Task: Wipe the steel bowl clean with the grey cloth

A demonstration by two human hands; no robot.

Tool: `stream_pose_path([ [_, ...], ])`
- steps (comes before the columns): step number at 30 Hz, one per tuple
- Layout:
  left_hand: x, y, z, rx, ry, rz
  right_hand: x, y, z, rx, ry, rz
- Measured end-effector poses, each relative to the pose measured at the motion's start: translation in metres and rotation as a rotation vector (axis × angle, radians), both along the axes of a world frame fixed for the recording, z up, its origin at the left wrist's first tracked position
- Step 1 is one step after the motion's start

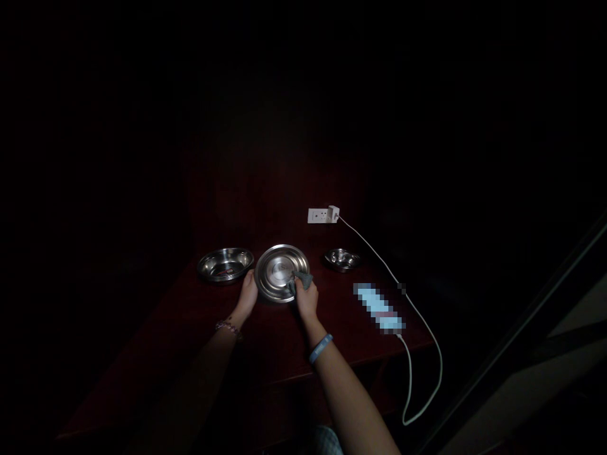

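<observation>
A round steel plate (275,268) is tilted up toward me on the dark red table (265,341). My left hand (246,296) grips the plate's left rim, a beaded bracelet on that wrist. My right hand (307,300), with a blue wristband, is closed on a small grey cloth (300,281) pressed against the plate's right inner face.
A second steel plate (225,264) lies flat to the left. A small steel bowl (342,259) sits to the right. A white power strip (322,215) with a plug feeds a white cable (417,354) to a lit phone (379,308). The surroundings are very dark.
</observation>
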State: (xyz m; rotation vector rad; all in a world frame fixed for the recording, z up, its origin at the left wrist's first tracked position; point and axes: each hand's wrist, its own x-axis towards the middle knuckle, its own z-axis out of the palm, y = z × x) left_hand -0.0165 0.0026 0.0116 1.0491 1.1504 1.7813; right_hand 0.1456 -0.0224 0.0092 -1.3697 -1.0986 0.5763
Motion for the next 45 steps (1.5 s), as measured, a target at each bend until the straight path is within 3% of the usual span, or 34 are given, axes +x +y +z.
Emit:
stream_pose_path([
  [45,-0.001,0.0063,-0.007,0.012,-0.016,0.001,0.0006,0.0051,-0.0051,-0.029,0.015,0.014],
])
